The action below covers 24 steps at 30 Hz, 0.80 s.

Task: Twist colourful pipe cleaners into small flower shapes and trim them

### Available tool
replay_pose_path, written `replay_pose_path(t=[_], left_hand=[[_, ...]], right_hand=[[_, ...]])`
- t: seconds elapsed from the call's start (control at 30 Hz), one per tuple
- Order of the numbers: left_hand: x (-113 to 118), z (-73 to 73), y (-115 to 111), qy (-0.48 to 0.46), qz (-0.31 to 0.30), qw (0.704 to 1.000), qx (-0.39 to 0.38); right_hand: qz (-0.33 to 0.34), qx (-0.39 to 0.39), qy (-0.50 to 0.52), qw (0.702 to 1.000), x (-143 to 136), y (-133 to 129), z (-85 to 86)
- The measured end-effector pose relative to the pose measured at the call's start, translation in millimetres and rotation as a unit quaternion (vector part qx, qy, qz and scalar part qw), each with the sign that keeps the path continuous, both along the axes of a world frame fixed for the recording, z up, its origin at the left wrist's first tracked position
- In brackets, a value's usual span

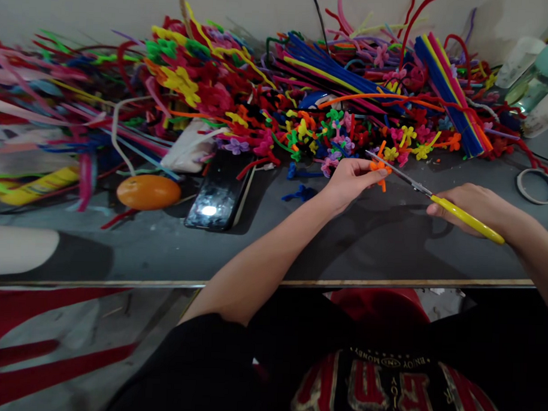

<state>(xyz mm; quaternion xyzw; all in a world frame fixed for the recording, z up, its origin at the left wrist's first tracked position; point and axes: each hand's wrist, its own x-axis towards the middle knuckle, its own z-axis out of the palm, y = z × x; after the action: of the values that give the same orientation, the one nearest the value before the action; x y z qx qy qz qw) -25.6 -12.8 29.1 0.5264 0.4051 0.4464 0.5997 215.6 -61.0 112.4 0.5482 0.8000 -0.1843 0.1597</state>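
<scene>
Between its thumb and fingers, my left hand (353, 181) pinches a small orange pipe-cleaner flower (381, 167) with short stems poking up and down. My right hand (474, 206) is closed around the yellow-handled scissors (469, 219). The metal blades point up and left, and their tips lie at the orange flower, close to my left fingertips. Whether the blades touch the stem is too small to tell. Just behind my left hand lie many small finished flowers (339, 139) in purple, green, yellow and pink. Two dark blue pieces (300, 193) lie left of my left wrist.
Bundled blue pipe cleaners (453, 98) rest on the heap at the back. A phone (218, 191) and an orange fruit (148, 192) are on the left. A tape roll (537, 186) and plastic cups (547, 112) stand at the right. The table's front edge (365, 283) runs below my forearms.
</scene>
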Motion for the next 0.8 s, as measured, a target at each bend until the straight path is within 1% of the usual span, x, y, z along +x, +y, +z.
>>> replay_pose_path(t=[0.1,0.23,0.33,0.43,0.53,0.63,0.7,0.8], left_hand=[[-1,-1.0,1,0.003,-0.003,1.000,0.009],[0,-1.1,0,0.016,0.005,0.999,0.040],[1,-1.2,0,0.026,0.029,0.996,0.075],[1,-4.6,3,0.015,0.073,0.994,0.082],[-2,-11.7,11,-0.014,0.119,0.992,0.045],[-5,-17.5,18,-0.062,0.136,0.989,-0.014],[-6,-17.9,20,-0.095,0.140,0.985,-0.042],[-6,-13.6,18,-0.132,0.139,0.979,-0.067]], right_hand=[[-0.010,0.024,-0.021,0.999,0,3,0.3],[-0.074,0.043,-0.029,0.996,2,6,4.7],[-0.109,0.087,-0.073,0.988,4,7,4.6],[-0.125,0.126,-0.134,0.975,9,10,-1.2],[-0.123,0.129,-0.177,0.968,19,16,-6.8],[-0.123,0.139,-0.192,0.963,31,23,-8.2],[-0.123,0.151,-0.199,0.960,38,27,-8.0],[-0.108,0.164,-0.197,0.961,49,31,-8.3]])
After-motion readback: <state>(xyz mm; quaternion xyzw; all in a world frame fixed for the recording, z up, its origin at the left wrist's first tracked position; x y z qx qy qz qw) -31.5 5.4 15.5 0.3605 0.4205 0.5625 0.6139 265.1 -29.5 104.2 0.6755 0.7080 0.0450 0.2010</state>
